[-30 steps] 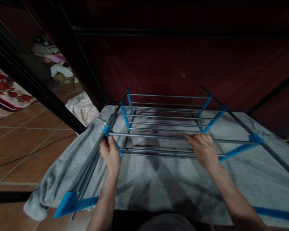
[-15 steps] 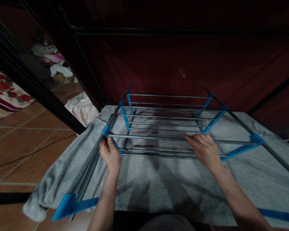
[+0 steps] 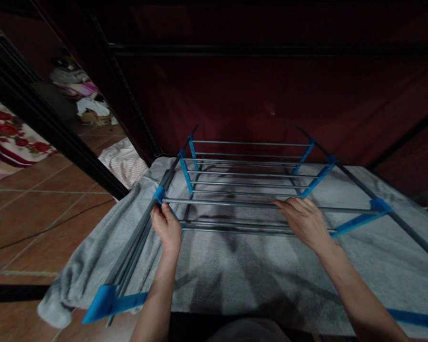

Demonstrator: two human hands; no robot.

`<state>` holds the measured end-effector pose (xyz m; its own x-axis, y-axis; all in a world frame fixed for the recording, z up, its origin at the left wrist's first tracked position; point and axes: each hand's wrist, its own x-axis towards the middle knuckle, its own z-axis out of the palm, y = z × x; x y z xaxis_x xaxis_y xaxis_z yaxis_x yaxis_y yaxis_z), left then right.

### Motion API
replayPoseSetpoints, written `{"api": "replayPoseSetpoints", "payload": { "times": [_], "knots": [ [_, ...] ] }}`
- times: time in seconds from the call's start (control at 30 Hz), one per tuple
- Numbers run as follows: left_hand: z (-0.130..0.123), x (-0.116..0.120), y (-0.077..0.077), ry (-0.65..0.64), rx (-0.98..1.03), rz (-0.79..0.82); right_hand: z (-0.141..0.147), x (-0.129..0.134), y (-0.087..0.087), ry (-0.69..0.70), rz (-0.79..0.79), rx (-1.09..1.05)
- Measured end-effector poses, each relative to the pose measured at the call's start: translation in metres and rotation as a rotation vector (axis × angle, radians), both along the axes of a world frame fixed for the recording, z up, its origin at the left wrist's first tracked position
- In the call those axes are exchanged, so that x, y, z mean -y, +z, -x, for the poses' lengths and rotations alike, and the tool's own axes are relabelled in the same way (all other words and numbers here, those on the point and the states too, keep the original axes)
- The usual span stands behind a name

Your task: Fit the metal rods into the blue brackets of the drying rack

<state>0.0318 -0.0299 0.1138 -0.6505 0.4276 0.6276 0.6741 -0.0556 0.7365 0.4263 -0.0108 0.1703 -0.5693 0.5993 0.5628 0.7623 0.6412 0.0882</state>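
A rack of grey metal tubes and blue plastic brackets lies over a grey blanket [image 3: 231, 270]. One cross tube [image 3: 217, 203] spans its near tier between the left blue bracket [image 3: 159, 193] and the right blue bracket [image 3: 381, 205]. My left hand [image 3: 167, 228] is closed at the tube's left end, pinching around the left bracket; its fingertips are partly hidden. Farther right, my right hand [image 3: 305, 222] is closed over the same tube, with its fingers on top. Behind them, a tier of several thin tubes [image 3: 253, 175] joins two blue side pieces.
A dark red panel [image 3: 271, 95] stands behind the rack. Dark posts [image 3: 74, 128] rise on the left, past which are a tiled floor [image 3: 28, 213], a black cable [image 3: 67, 218], a striped cloth [image 3: 123, 161] and a clothes pile [image 3: 78, 88].
My left hand has shifted slightly right and down at the left bracket. My right hand stays on the tube. The view has moved slightly.
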Motion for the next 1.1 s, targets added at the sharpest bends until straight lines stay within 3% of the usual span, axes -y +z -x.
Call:
{"api": "replayPoseSetpoints", "payload": {
  "times": [0.37,1.1],
  "knots": [
    [0.0009,-0.0027,-0.0036,0.006,0.010,-0.017,-0.0027,-0.0018,-0.0034,0.012,0.004,-0.006],
    [-0.0045,-0.0009,-0.0042,-0.021,0.067,-0.052,-0.0015,-0.0011,0.0059,0.018,0.044,0.078]
  ]
}}
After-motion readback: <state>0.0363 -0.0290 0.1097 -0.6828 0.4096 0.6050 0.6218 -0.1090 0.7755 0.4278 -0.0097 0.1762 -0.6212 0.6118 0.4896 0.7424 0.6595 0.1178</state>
